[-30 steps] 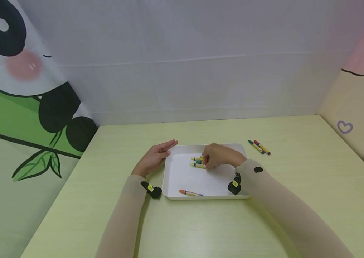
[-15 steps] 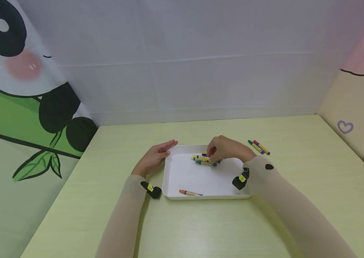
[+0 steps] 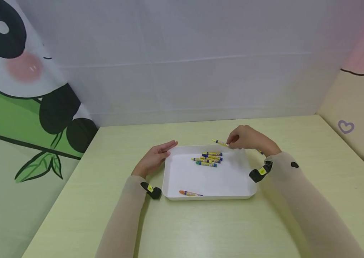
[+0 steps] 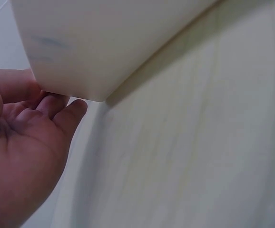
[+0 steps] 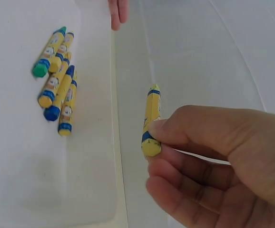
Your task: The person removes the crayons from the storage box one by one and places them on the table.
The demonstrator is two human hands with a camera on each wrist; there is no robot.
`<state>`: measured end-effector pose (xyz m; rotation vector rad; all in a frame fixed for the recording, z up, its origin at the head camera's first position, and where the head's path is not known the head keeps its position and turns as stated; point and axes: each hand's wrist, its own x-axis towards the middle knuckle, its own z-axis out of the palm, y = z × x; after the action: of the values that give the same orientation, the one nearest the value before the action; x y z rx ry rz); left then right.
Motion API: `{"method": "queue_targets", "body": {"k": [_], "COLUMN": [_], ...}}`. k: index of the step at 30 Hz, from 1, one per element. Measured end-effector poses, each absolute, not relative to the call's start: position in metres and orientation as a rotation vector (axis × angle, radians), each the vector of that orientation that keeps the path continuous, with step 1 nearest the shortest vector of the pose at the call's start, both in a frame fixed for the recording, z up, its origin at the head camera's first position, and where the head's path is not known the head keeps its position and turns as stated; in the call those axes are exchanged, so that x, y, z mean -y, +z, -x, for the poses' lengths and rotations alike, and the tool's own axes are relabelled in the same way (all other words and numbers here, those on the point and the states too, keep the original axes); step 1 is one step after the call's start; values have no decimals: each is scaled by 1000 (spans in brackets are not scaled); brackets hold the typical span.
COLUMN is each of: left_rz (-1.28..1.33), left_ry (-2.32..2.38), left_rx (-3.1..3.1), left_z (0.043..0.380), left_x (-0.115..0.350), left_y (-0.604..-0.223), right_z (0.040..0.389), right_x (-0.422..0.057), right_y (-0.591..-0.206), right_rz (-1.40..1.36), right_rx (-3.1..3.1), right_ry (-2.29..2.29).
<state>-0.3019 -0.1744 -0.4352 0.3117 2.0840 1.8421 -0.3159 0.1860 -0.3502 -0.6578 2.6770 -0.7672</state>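
Observation:
My right hand (image 3: 249, 138) pinches a yellow crayon (image 3: 219, 142) between thumb and fingers, just beyond the back rim of a white tray (image 3: 182, 179). In the right wrist view that crayon (image 5: 152, 114) points away from the palm, its flat end near the thumb. Several crayons (image 3: 207, 159) in yellow wrappers, with green, blue and yellow ends among them, lie bunched in the tray's back half. An orange crayon (image 3: 190, 193) lies along the front wall. At the tray's left side, my left hand (image 3: 153, 157) touches the edge with its fingers extended.
The pale wooden table (image 3: 201, 229) extends around the tray. Part of another crayon (image 3: 260, 152) shows on it under the right wrist. A pale cloth backdrop (image 3: 201, 86) rises behind the table, and a printed panel (image 3: 355, 150) stands along the right side.
My right hand has moved back and right from the crayon bunch, past the tray's back rim, carrying a yellow crayon. It now covers most of the crayons on the table. The left hand stays put.

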Motion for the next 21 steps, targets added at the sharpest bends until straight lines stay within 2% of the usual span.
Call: {"method": "queue_targets", "body": {"k": [12, 21], "left_rz": [-306, -275], "left_ry": [1839, 1845], "left_rx": [-2066, -2109], "left_z": [301, 298], "left_x": [178, 186], "left_y": [-434, -427], "right_z": [315, 321], "right_x": [-243, -267], "right_y": [-357, -369], "right_rz": [475, 357], "right_rx": [-2809, -2822], "right_ry": [-870, -904]}}
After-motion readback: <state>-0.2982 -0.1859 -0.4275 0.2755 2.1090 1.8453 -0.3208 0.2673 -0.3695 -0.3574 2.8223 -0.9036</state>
